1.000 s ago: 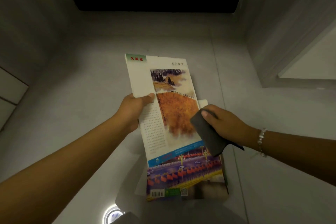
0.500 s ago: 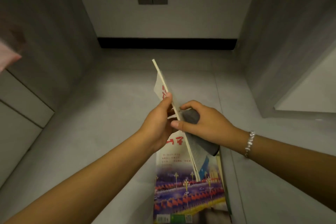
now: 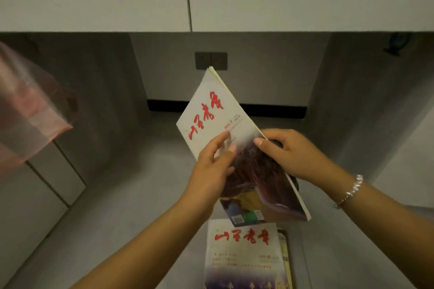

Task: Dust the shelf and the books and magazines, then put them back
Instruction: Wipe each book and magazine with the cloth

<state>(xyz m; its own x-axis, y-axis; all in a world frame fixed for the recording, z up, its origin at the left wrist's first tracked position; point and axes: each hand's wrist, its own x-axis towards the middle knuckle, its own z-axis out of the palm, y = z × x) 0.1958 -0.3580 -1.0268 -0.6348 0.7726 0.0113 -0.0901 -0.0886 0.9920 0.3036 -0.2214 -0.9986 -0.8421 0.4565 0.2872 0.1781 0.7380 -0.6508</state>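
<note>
Magazine point(image 3: 237, 148) now front-up (previously edge-on), both hands' point(image 3: 211, 169) fingers point(image 3: 259, 142) gripping it; 2 more magazines point(image 3: 244, 256) below.

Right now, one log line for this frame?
left hand: holds magazine | right hand: grips its edge plus dark cloth | stack: below on surface
</note>
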